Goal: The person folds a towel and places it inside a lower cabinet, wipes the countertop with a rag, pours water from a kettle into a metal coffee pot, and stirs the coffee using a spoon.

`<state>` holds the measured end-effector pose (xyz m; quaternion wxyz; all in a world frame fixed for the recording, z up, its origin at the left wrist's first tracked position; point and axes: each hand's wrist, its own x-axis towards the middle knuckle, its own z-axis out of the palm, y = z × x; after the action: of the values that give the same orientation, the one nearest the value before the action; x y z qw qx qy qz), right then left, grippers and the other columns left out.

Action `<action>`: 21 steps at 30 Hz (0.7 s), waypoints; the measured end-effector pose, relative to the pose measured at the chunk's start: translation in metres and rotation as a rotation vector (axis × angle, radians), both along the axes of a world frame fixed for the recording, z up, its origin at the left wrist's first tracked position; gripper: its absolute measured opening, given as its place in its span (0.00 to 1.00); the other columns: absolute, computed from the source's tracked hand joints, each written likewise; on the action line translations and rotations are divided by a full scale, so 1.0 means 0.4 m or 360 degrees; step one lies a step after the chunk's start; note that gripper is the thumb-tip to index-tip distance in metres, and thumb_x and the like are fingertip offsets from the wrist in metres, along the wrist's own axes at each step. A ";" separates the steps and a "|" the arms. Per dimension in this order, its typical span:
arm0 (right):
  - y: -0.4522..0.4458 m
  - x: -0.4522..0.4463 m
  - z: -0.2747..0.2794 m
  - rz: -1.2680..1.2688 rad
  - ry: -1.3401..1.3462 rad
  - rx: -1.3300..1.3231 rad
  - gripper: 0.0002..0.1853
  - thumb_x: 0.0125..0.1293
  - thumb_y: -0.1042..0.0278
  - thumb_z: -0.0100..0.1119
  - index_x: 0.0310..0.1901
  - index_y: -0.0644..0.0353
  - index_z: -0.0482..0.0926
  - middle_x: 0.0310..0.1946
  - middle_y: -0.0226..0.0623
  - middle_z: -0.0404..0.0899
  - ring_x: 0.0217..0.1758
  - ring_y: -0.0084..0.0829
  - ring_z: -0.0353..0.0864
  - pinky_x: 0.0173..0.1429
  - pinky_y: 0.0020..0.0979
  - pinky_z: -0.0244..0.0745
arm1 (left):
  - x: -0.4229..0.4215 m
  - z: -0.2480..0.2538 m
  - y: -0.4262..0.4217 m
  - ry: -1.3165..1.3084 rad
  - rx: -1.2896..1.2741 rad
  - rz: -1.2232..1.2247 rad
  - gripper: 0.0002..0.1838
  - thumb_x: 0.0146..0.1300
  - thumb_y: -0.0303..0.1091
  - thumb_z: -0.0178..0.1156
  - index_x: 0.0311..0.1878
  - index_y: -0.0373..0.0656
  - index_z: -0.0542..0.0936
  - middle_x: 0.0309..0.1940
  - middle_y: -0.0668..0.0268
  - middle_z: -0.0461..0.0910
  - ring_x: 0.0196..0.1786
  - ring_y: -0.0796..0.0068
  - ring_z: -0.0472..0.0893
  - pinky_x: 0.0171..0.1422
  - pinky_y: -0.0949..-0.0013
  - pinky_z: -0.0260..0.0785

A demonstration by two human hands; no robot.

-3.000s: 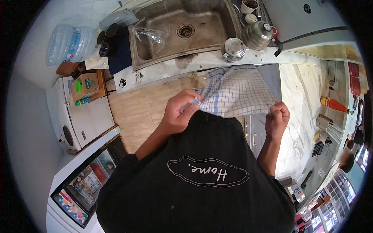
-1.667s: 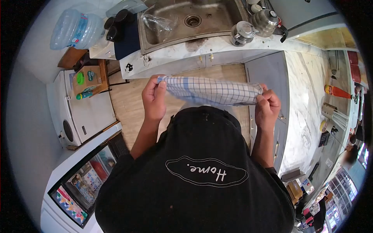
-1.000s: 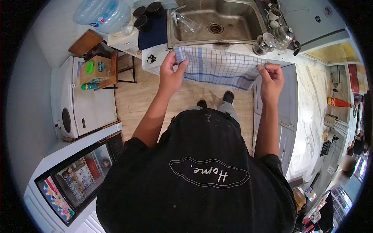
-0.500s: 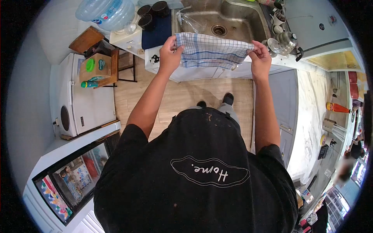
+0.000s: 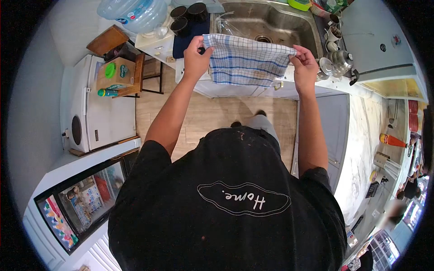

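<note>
A white and blue checked cloth (image 5: 247,62) hangs stretched between my two hands, in front of the counter's edge and the near side of the sink. My left hand (image 5: 197,58) pinches its upper left corner. At the upper right corner, my right hand (image 5: 304,65) grips the cloth between thumb and fingers. Behind the cloth is the metal sink (image 5: 289,28), its drain partly covered, with a clear plastic bag (image 5: 226,25) at its left side. A lidded metal pot (image 5: 324,68) stands just beyond my right hand.
Black cups (image 5: 197,12) stand on a dark mat left of the sink. A steel kettle (image 5: 340,61) is at the right. A cardboard box (image 5: 118,74) sits on a wooden stool at the left, beside a white appliance (image 5: 110,115). Marble counter (image 5: 361,149) runs along the right.
Both hands have moved up and forward toward the sink with the cloth, which was bunched and slanted earlier and now hangs spread out. The view has shifted, and the feet have changed position.
</note>
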<state>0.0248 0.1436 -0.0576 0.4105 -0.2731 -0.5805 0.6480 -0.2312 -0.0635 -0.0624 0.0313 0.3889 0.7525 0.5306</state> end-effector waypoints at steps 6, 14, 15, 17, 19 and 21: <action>0.057 -0.050 -0.014 0.0102 -0.0004 0.0009 0.18 0.62 0.89 0.58 0.53 0.66 0.80 0.41 0.30 0.84 0.41 0.17 0.80 0.46 0.20 0.72 | -0.037 -0.029 0.042 -0.0133 0.0114 -0.0005 0.17 0.56 0.21 0.70 0.47 0.39 0.75 0.39 0.63 0.88 0.45 0.75 0.86 0.47 0.69 0.72; 0.100 -0.108 -0.035 0.0221 -0.0004 -0.0131 0.17 0.64 0.88 0.56 0.53 0.66 0.80 0.41 0.31 0.84 0.42 0.18 0.80 0.46 0.20 0.72 | -0.083 -0.049 0.073 -0.0151 -0.0117 0.0231 0.25 0.55 0.21 0.70 0.54 0.43 0.70 0.39 0.62 0.88 0.43 0.73 0.86 0.46 0.69 0.71; 0.104 -0.116 -0.041 0.0234 -0.0013 -0.0126 0.17 0.64 0.88 0.56 0.53 0.66 0.80 0.41 0.32 0.84 0.42 0.18 0.80 0.46 0.20 0.72 | -0.091 -0.053 0.079 -0.0151 -0.0104 0.0228 0.27 0.55 0.21 0.70 0.56 0.43 0.69 0.39 0.62 0.88 0.43 0.73 0.86 0.46 0.69 0.71; 0.101 -0.122 -0.056 0.0208 -0.0038 -0.0128 0.18 0.63 0.88 0.56 0.53 0.66 0.80 0.40 0.31 0.83 0.42 0.19 0.80 0.48 0.21 0.73 | -0.100 -0.065 0.076 -0.0193 -0.0093 0.0182 0.32 0.56 0.21 0.70 0.61 0.44 0.67 0.39 0.62 0.88 0.43 0.74 0.85 0.46 0.69 0.71; 0.083 -0.098 -0.053 0.0202 -0.0096 -0.0161 0.19 0.62 0.88 0.57 0.54 0.65 0.80 0.41 0.29 0.81 0.44 0.19 0.79 0.51 0.22 0.73 | -0.091 -0.065 0.070 -0.0272 -0.0074 0.0102 0.36 0.56 0.20 0.70 0.66 0.45 0.65 0.38 0.63 0.88 0.43 0.75 0.85 0.47 0.69 0.71; 0.051 -0.070 -0.057 0.0169 -0.0157 -0.0189 0.18 0.62 0.89 0.57 0.53 0.65 0.80 0.40 0.29 0.80 0.44 0.19 0.78 0.52 0.22 0.73 | -0.089 -0.085 0.043 -0.0477 -0.0022 -0.0013 0.35 0.57 0.19 0.68 0.68 0.45 0.67 0.41 0.64 0.87 0.46 0.76 0.84 0.51 0.70 0.71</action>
<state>-0.0034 0.1641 -0.0802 0.3294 -0.2974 -0.5743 0.6879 -0.2667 -0.0463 -0.0964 0.1482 0.3081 0.7415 0.5773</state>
